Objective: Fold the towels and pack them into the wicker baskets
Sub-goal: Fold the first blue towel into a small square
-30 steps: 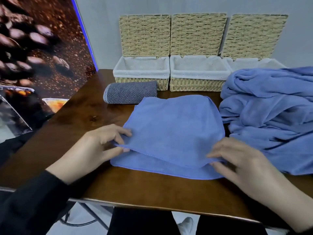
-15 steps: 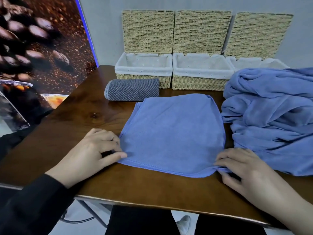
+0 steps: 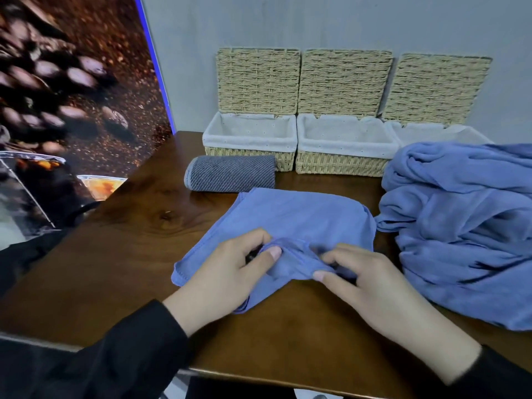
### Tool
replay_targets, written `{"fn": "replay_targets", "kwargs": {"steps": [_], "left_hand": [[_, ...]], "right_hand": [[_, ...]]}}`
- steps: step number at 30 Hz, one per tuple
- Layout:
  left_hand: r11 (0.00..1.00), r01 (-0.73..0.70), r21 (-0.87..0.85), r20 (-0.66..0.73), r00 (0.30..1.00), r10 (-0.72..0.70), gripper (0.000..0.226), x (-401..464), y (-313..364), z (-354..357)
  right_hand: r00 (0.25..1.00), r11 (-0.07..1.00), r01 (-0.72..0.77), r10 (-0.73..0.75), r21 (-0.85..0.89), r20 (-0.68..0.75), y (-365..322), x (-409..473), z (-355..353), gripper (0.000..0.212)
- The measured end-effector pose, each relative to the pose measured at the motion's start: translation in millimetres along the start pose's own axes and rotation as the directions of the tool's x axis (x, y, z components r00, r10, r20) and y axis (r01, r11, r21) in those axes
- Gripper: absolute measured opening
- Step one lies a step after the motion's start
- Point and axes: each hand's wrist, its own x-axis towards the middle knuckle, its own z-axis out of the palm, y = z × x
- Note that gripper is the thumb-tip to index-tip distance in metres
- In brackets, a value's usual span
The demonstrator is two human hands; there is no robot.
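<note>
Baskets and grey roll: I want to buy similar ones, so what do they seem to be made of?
Baskets: pale woven fibre, probably seagrass or paper rope by its matte, twisted strands, with white cloth liners. Grey roll: textile, likely cotton or microfibre, with a ribbed diagonal weave and stitched edge.

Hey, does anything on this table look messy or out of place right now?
Nothing is spilled or damaged. The pile of blue towels on the right lies crumpled and hides part of the right basket. The near edge of the blue towel is bunched between the left hand and right hand.
</note>
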Motion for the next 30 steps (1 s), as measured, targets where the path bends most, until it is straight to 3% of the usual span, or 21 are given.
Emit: {"fn": "replay_targets", "kwargs": {"steps": [2,3,6,10,16,19,21,25,27,30], "left_hand": [[1.0,0.005,-0.005,0.036,0.999,-0.005,0.014,-0.5,1.0,0.6],[1.0,-0.006,0.011,0.012,1.0,0.006,0.018,-0.7,0.7,3.5],[1.0,-0.019,0.009,-0.195,0.981,0.02,0.045,1.7,-3.4,7.6],[0.998,-0.006,-0.067,-0.369,0.929,-0.019,0.04,0.4,-11.6,-13.7],[0.997,-0.055,-0.057,-0.512,0.859,0.018,0.028,3.9,-13.5,-45.2],[0.996,-0.085,-0.019,-0.57,0.82,0.059,0.027,8.4,-11.6,-56.7],[0.995,-0.1,-0.001,-0.586,0.806,0.08,0.027,10.0,-11.0,-63.7],[0.992,-0.123,-0.027,-0.689,0.721,0.071,0.033,21.0,-12.7,-86.8],[0.993,-0.11,-0.042,-0.743,0.667,0.042,0.042,28.5,-12.6,-107.5],[0.997,-0.071,0.028,-0.712,0.698,0.07,0.05,34.1,-7.4,-129.6]], "right_hand": [[0.999,1.0,0.025,-0.025,-0.018,-0.023,4.1,8.3,11.8,0.02],[0.998,0.999,0.048,-0.048,-0.018,-0.028,1.5,12.2,16.5,0.021],[0.996,0.996,0.094,-0.094,0.011,0.009,-13.8,16.6,21.3,0.023],[0.997,0.997,0.029,-0.034,0.072,0.065,-10.4,16.2,7.3,0.026],[0.999,0.966,0.028,-0.021,-0.257,0.029,23.1,14.7,-11.7,0.026],[0.997,0.951,-0.059,0.04,-0.305,-0.067,32.5,17.2,-17.2,0.03],[0.978,0.952,-0.166,0.125,-0.259,-0.169,31.4,20.0,-26.5,0.018],[0.922,0.965,-0.235,0.184,-0.116,-0.34,16.3,33.8,-64.3,0.027],[0.919,0.964,-0.246,0.2,-0.097,-0.34,7.9,40.4,-82.9,0.032],[0.949,0.962,-0.238,0.202,-0.131,-0.242,-0.3,44.2,-105.6,0.037]]}}
